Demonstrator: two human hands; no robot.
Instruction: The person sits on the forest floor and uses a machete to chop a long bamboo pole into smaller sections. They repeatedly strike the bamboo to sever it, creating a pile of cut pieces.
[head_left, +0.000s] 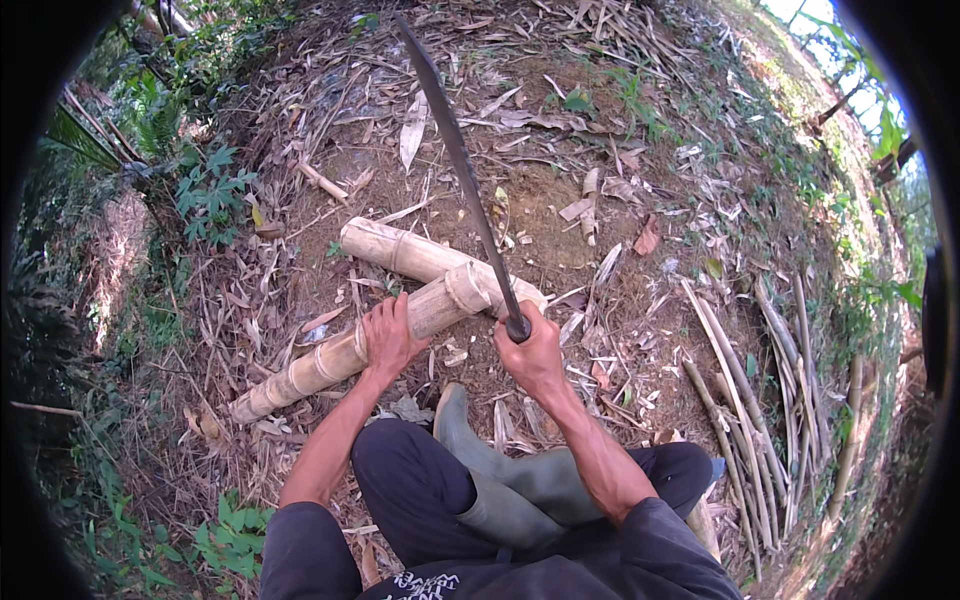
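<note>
My right hand (532, 352) is wrapped round the handle of a machete (455, 150). Its long dark blade points up and away, leaning left. My left hand (390, 338) grips a thick, pale bamboo piece (318, 368) from above. This jointed bamboo lies slanting, with its far right end resting on a second bamboo log (410, 252) that crosses beneath it on the ground. The blade passes just right of the upper bamboo's cut end; I cannot tell whether they touch.
Crossed in front of me are my legs in green rubber boots (500, 485). Thin bamboo poles (740, 420) lie in a pile at the right. Dry leaves and pale chips cover the soil, and green plants (215, 195) grow at the left.
</note>
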